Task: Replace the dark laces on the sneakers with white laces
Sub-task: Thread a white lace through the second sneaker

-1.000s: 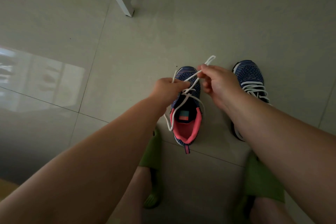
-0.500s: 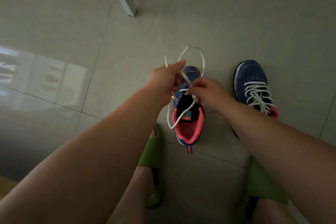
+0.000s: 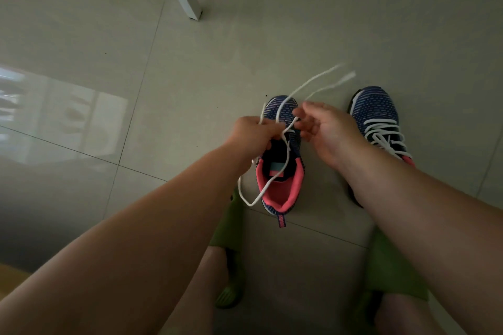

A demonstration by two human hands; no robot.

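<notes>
Both lace ends have swung up and away from the right hand (image 3: 330,133), whose fingers have let go and now spread loosely (touching nothing). Beside them, the left hand (image 3: 254,134) grips the white lace (image 3: 307,84) in curled fingers above the near sneaker (image 3: 281,171). Beyond the right fingers sits the laced sneaker (image 3: 377,117).

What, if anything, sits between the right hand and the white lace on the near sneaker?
Nothing visible. The right hand hovers open beside the white lace, which the left hand grips above the near sneaker. Only open air separates its fingertips from the strand.
</notes>
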